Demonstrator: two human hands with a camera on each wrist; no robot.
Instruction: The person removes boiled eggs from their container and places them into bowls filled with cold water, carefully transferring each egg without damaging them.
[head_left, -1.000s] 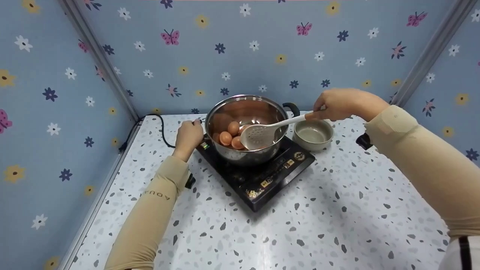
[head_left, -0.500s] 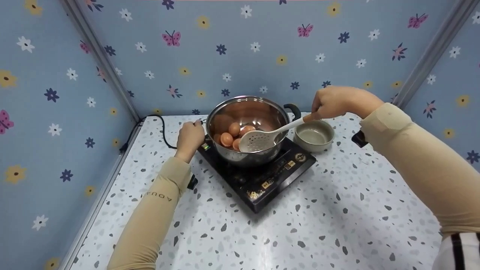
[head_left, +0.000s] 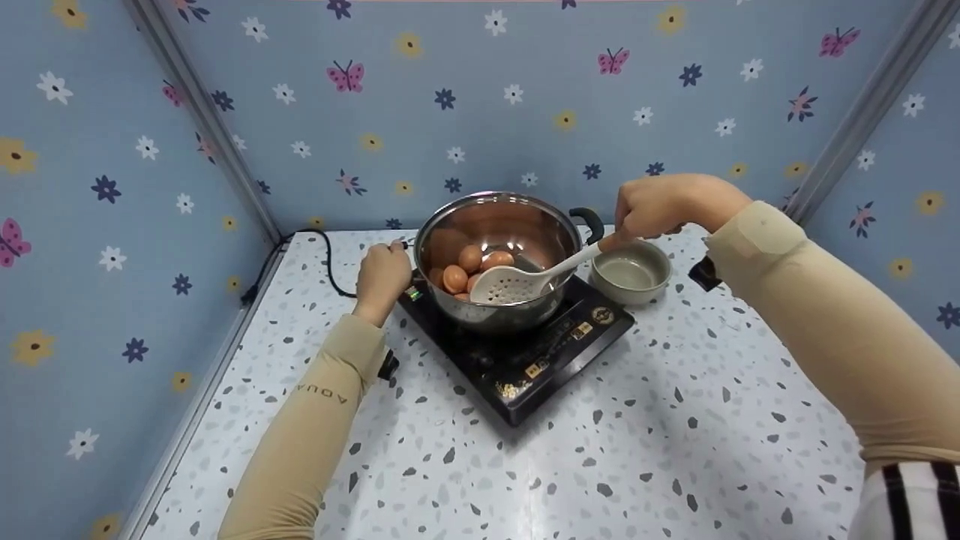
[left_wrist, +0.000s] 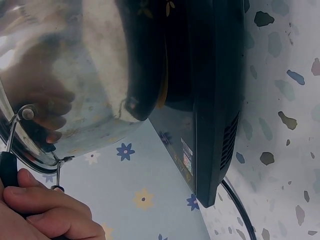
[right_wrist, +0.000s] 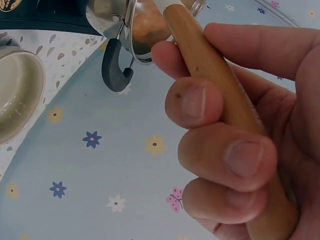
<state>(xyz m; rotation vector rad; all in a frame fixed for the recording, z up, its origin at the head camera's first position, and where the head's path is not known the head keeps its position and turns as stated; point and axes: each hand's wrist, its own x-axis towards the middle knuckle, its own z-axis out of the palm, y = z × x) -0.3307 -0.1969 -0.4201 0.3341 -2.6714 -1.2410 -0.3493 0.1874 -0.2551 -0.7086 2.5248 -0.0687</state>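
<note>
A steel pot (head_left: 487, 319) holds several brown eggs (head_left: 454, 279). My left hand (head_left: 382, 279) grips the pot's left handle; in the left wrist view the fingers of the left hand (left_wrist: 50, 210) curl round the black handle (left_wrist: 8, 169). My right hand (head_left: 660, 204) holds the wooden handle of a white slotted ladle (head_left: 510, 285), whose perforated head lies inside the pot over some eggs, near its front right wall. In the right wrist view my right hand (right_wrist: 225, 135) wraps round that wooden handle (right_wrist: 200, 55).
The pot stands on a black induction cooker (head_left: 517, 375). Right of the pot is a pale green bowl (head_left: 631, 291), below my right hand. The pot's right handle (head_left: 589, 223) points toward the back. A black cord (head_left: 330, 262) runs behind my left hand to the left wall.
My right hand has moved slightly left with the ladle, whose head has shifted left and lies flatter over the eggs. The left hand keeps its grip on the pot handle.
</note>
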